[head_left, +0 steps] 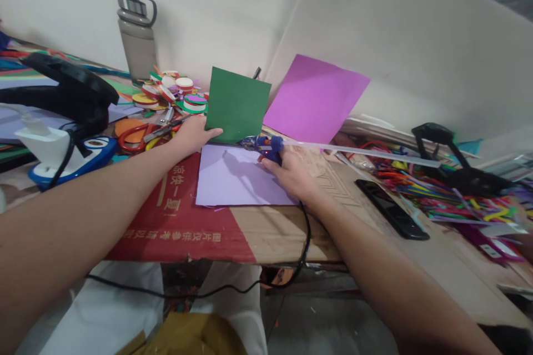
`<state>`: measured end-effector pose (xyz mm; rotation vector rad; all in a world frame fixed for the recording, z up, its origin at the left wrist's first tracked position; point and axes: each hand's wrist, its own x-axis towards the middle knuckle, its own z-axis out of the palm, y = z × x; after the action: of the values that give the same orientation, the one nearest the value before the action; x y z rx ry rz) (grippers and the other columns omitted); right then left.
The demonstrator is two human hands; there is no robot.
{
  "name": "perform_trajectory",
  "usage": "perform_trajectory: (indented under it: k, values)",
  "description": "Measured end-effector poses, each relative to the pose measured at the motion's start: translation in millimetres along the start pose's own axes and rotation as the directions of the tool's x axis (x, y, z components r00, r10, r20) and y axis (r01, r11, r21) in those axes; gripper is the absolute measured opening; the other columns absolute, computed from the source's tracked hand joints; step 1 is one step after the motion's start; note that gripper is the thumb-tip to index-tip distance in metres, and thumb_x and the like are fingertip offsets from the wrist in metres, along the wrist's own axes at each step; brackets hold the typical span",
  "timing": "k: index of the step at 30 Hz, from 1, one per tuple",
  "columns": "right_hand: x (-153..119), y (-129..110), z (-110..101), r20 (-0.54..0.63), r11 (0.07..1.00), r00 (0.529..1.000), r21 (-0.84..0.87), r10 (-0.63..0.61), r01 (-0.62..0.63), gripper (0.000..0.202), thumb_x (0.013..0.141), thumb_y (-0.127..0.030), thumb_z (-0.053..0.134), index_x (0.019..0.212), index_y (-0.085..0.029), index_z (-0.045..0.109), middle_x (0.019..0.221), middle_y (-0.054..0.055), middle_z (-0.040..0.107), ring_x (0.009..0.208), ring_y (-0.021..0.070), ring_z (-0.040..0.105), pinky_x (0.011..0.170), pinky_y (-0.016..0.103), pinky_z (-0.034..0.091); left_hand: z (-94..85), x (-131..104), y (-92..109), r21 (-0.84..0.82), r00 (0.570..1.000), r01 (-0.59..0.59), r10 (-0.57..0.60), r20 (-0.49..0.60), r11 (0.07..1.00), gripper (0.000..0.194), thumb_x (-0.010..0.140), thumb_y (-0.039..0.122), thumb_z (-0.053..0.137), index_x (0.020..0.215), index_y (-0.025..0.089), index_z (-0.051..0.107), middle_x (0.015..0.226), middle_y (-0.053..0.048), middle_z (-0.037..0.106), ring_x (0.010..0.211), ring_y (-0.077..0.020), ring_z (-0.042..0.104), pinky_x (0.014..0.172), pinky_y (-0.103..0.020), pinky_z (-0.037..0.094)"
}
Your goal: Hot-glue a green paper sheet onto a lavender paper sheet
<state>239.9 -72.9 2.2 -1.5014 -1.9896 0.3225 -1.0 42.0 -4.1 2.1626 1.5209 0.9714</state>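
My left hand (195,134) grips the lower left edge of a green sheet (238,104), which stands upright at the back edge of a lilac sheet (245,180). In my right hand (293,172) is a blue glue gun (268,144), its tip pointing left at the bottom edge of the green sheet. A long clear glue stick (362,153) sticks out of its back to the right. The lilac sheet lies flat on red and brown cardboard (179,233). Behind, a purple sheet (314,100) leans against the wall.
Orange-handled scissors (135,137), small paper rolls (185,86) and a grey bottle (138,39) stand or lie at the back left. A blue power strip (97,150) is nearer. A phone (391,209) and colourful strips (433,194) lie right. The gun's black cable (225,290) hangs at the front edge.
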Motion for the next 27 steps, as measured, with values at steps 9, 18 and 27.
perform_trajectory:
  k: [9, 18, 27]
  values:
    - [15, -23, 8, 0.027, 0.982, 0.995, -0.157, -0.097, 0.100, 0.023, 0.090, -0.031, 0.052, 0.111, -0.021, 0.055, 0.112, 0.009, 0.067, 0.105, 0.0251, 0.061, 0.087, 0.036, 0.046, 3.3, 1, -4, -0.003, 1.000, 0.010, -0.010, 0.006, 1.000, 0.033, 0.076, 0.049, 0.059, 0.083, 0.018, 0.067, 0.075, -0.007, 0.069, 0.081, -0.0239, 0.062, 0.068, -0.029, 0.045]
    - [29, -27, 24, 0.122, 0.987, 0.985, -0.091, -0.118, 0.130, 0.028, 0.090, -0.027, 0.053, 0.116, -0.016, 0.054, 0.115, 0.013, 0.066, 0.107, 0.0250, 0.061, 0.089, 0.036, 0.046, 4.3, 6, -7, 0.092, 0.999, 0.035, -0.036, 0.014, 0.995, 0.043, 0.079, 0.056, 0.049, 0.058, 0.020, 0.054, 0.060, -0.005, 0.055, 0.068, -0.0225, 0.056, 0.065, -0.031, 0.040]
    - [27, -11, 30, 0.071, 0.984, 0.997, -0.175, -0.010, 0.023, 0.029, 0.091, -0.027, 0.050, 0.117, -0.013, 0.052, 0.113, 0.018, 0.065, 0.106, 0.0284, 0.061, 0.086, 0.038, 0.047, 3.8, 4, -5, -0.062, 0.998, 0.060, -0.059, 0.006, 0.996, 0.032, 0.077, 0.049, 0.058, 0.063, 0.020, 0.056, 0.060, -0.005, 0.058, 0.081, -0.0251, 0.058, 0.069, -0.031, 0.043]
